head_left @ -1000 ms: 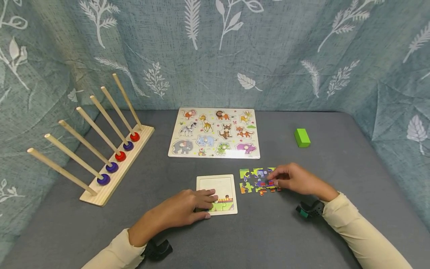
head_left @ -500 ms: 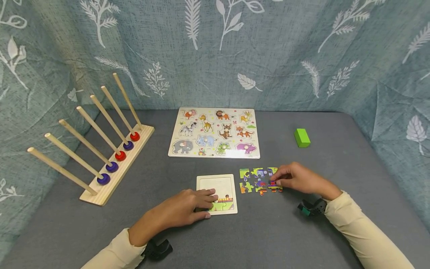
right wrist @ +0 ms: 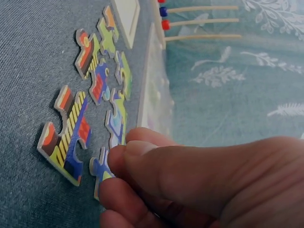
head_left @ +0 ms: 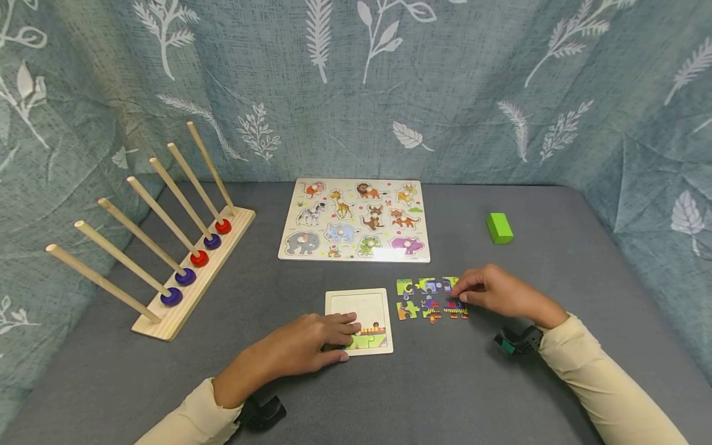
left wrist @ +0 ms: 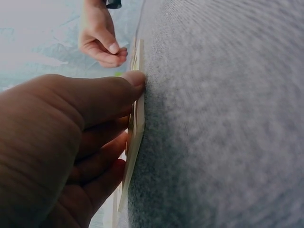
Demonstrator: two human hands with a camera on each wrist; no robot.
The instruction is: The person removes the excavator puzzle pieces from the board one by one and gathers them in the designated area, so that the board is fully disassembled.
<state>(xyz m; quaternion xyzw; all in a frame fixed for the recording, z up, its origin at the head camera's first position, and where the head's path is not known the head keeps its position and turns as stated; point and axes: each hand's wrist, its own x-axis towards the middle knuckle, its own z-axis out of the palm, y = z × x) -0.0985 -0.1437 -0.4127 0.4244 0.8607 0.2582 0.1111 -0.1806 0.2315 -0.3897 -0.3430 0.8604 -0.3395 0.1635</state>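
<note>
Teal curtain (head_left: 473,80), printed with white leaves, is hanging behind a grey desk (head_left: 423,395). Far items: animal peg puzzle (head_left: 354,216), lying centrally; wooden peg rack (head_left: 203,276), standing at left, carrying red and purple rings (head_left: 171,297); green block (head_left: 500,228), sitting at right.

Jigsaw tray (head_left: 356,303), pale wood, is lying near the middle, fitted pieces (head_left: 375,341) filling its lower strip. Left hand (head_left: 311,341) is resting on it, fingers extended, thumb touching the near edge. Six loose jigsaw pieces (head_left: 429,306) are lying just right of the tray, two rows of three. Right hand (head_left: 492,292) is curling beside the upper-right piece (right wrist: 98,167), thumb meeting forefinger — whether it is pinching anything, cannot tell.

Handling, by judgement: pieces are looking light, thin, stiff, perhaps slick-faced — narrow knobs seeming weakest, straight outer edges offering the better hold.
</note>
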